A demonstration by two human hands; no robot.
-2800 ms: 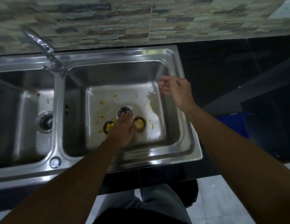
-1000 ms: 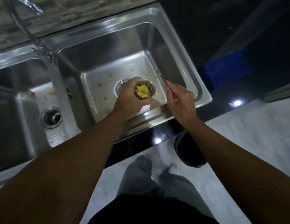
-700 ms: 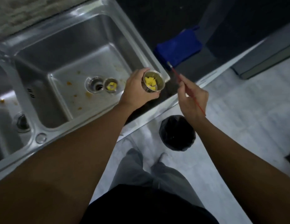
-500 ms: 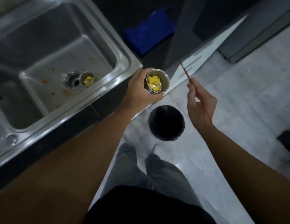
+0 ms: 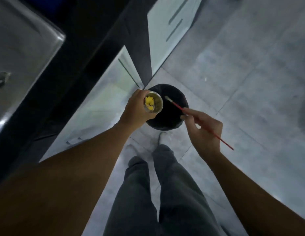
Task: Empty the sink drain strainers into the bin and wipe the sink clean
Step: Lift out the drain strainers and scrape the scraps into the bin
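left hand (image 5: 135,109) wrapped around a small metal strainer (image 5: 153,103), fingers closed on its side wall, open mouth facing up and tilted slightly toward the right hand. yellow food scraps (image 5: 149,102) heaped inside the strainer, mostly on the side nearest the left palm. right hand (image 5: 202,129) pinched shut on a thin red brush (image 5: 196,119), gripped mid-handle between thumb and fingers, pale bristle tip just beside the strainer rim, not clearly touching it, tail end sticking out past the wrist. black-lined bin (image 5: 170,114) on the floor (image 5: 250,82) directly below both sets of fingers, strainer over its near-left edge, brush tip over its dark opening. steel sink (image 5: 20,48) well apart, far left of the left hand, blurred, set in the dark counter (image 5: 77,48). grey trouser legs (image 5: 157,193) below the hands.
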